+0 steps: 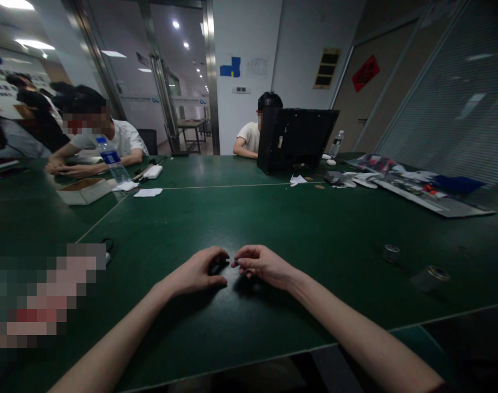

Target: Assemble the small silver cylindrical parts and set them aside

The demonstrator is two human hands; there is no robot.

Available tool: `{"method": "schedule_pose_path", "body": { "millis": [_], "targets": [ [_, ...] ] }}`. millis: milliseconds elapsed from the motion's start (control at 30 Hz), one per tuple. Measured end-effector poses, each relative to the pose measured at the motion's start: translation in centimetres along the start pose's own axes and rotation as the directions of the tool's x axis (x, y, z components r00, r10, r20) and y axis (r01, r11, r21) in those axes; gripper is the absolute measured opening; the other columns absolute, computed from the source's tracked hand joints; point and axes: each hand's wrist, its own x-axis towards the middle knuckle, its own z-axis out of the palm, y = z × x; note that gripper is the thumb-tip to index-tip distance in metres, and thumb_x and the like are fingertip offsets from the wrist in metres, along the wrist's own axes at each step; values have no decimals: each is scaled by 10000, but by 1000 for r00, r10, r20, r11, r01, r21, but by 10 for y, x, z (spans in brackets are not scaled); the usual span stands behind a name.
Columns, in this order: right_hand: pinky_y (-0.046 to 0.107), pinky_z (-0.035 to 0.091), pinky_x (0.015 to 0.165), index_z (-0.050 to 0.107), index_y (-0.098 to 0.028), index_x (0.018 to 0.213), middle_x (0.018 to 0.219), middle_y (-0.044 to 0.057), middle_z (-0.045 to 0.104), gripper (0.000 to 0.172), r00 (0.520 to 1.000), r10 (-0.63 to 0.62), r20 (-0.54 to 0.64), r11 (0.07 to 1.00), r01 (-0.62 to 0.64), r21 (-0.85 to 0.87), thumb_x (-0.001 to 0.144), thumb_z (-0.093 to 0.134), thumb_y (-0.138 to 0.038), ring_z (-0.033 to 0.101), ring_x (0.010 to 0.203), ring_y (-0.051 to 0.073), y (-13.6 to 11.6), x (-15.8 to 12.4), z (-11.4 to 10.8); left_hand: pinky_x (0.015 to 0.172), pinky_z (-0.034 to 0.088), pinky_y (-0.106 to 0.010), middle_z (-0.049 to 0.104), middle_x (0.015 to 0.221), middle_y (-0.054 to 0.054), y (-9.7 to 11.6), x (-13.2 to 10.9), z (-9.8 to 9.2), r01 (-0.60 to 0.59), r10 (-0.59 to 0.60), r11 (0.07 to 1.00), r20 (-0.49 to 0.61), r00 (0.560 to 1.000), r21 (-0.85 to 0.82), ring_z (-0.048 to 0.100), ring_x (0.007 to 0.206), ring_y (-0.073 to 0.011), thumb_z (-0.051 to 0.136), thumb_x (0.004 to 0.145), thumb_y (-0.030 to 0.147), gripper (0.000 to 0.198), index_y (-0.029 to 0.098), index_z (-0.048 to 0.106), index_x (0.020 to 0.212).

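Note:
My left hand (pixel 202 270) rests low over the green tabletop (pixel 199 333), fingers curved and thumb apart, with nothing visible between them. Just to its right, my right hand (pixel 263 265) has thumb and fingers pinched together. A tiny dark thing seems to sit at those fingertips, too small to name. The two hands face each other across a narrow gap without touching. Nearest on my right forearm's far side are a small clear, metal-rimmed cylinder (pixel 391 252) and a larger dark cylinder with a pale metal ring on top (pixel 431 277).
A black box-like case (pixel 298 139) stands at the far edge, a person behind it. Far left, another person sits by a water bottle (pixel 112 159) and an open carton (pixel 85 192). A cluttered board (pixel 445 204) lies at right. Pixelation hides the near left.

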Motion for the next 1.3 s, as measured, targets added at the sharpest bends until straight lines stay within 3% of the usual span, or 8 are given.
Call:
{"method": "schedule_pose_path", "body": {
  "millis": [400,500,633,767,900,1033,1133,1300],
  "targets": [
    [205,387,547,672,-152,913,728,-2,620,289,999,-32,22,964,37,-264,693,732,-329,494,558,67,4,0,-1,862,445,-346,589,1121,-68,-2,0,2,25,-25,1000,-1,1000,16,553,1007,-248,673,723,422,490,211,544,1146],
    [233,417,606,681,-153,888,743,14,643,191,992,-107,71,808,128,-575,771,653,-301,539,605,95,5,-5,5,866,442,-345,589,1124,-67,-5,1,3,3,-3,1000,-6,1000,11,553,1010,-246,676,724,421,497,210,540,1154],
    [266,448,712,685,-177,881,851,43,678,139,960,-240,143,432,238,-870,829,578,-248,610,764,150,-9,-25,0,865,445,-342,587,1124,-67,-6,2,3,-8,8,1000,6,1000,-8,557,1002,-239,675,729,410,474,210,548,1140],
    [332,458,814,656,-183,990,988,76,664,213,903,-424,-67,154,-1,-988,862,502,-256,613,907,203,-52,-67,-57,867,451,-347,575,1137,-56,-2,-1,-1,21,-21,1000,24,999,-14,552,1012,-234,668,742,426,468,222,542,1144],
    [342,439,803,638,-160,1014,1014,116,667,242,667,-624,-408,78,-467,-881,850,498,-268,616,888,228,-104,-133,-147,869,451,-351,569,1146,-57,-1,-2,-2,20,-20,1000,25,999,-11,545,1025,-240,667,744,431,467,223,542,1143],
    [335,420,745,654,-185,1016,1006,111,679,274,563,-573,-595,53,-700,-712,843,496,-327,616,873,244,-124,-194,-216,867,451,-355,564,1141,-50,-4,-1,-1,16,-16,1000,30,999,5,544,1025,-241,663,748,439,458,231,544,1139],
    [315,436,709,679,-210,962,1007,79,687,261,530,-488,-694,67,-770,-635,783,545,-343,626,853,249,-118,-215,-247,878,447,-362,560,1135,-49,-5,-1,0,8,-9,1000,24,1000,25,540,1028,-242,661,751,432,439,229,550,1124],
    [302,442,719,681,-213,964,1021,58,684,287,570,-438,-695,106,-735,-670,766,542,-366,627,884,252,-104,-218,-263,878,449,-350,553,1141,-45,-3,0,0,17,-18,999,22,1000,29,536,1029,-234,657,758,420,424,230,550,1122]
  ]
}}
